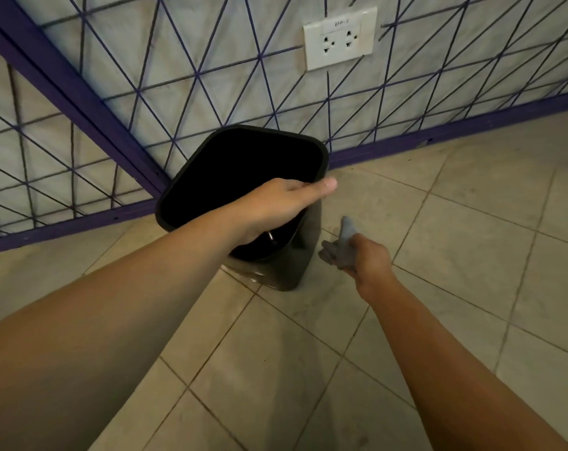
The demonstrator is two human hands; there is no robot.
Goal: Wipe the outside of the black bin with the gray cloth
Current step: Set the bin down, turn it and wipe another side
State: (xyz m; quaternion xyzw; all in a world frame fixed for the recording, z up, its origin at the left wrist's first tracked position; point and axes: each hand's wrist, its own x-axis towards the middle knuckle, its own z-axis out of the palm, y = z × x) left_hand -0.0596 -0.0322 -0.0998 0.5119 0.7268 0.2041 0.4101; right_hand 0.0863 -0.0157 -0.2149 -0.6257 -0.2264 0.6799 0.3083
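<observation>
Left hand point(276, 206) grips black bin point(304, 252) rim | right hand point(369, 258) fingers hidden behind gray cloth point(343, 244)

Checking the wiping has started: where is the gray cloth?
In the head view the gray cloth is bunched in the right hand, right of centre, beside the black bin's outer wall.

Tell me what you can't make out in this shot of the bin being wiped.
- Head view: inside of the black bin is too dark to see.
- Left hand fingers are hidden behind the rim.
- Whether the gray cloth in the right hand touches the bin wall is unclear.
- Label on the wall socket is too small to read.
</observation>
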